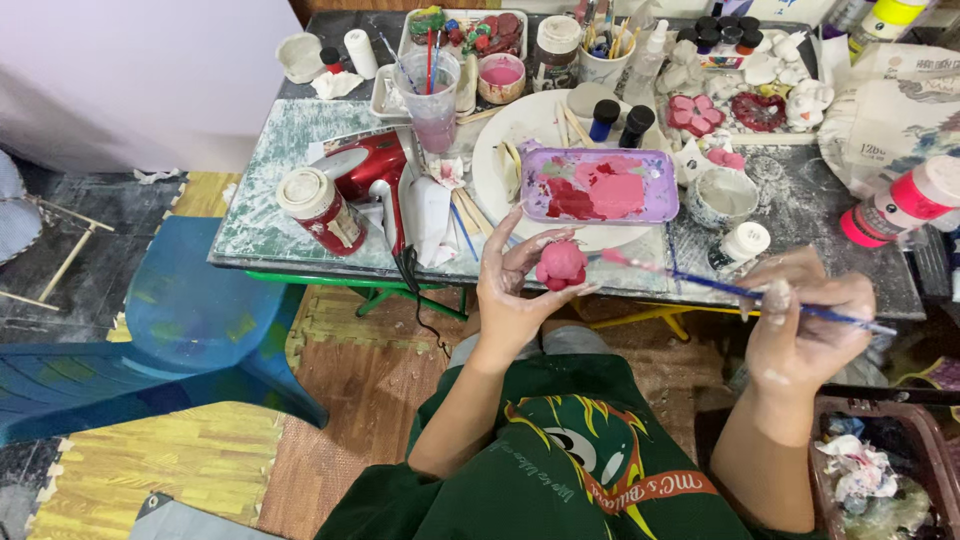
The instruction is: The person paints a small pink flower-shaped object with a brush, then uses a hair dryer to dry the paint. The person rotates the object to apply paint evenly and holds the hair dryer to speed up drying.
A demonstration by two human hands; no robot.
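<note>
1. Two hands engaged: left hand (515, 285) cradles pink figurine (561, 264) fingertip-high, exposing its side to paint.
2. Right hand (800, 325) pinches blue brush (740, 292), tip beside figurine.
3. Purple palette (598, 186) lies on counter (800, 215), just beyond figurine, within reach.

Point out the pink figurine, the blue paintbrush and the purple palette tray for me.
pink figurine (561, 264): head view, on its rounded painted body.
blue paintbrush (720, 287): head view, mid-handle.
purple palette tray (662, 165): head view, on its right rim.
</note>
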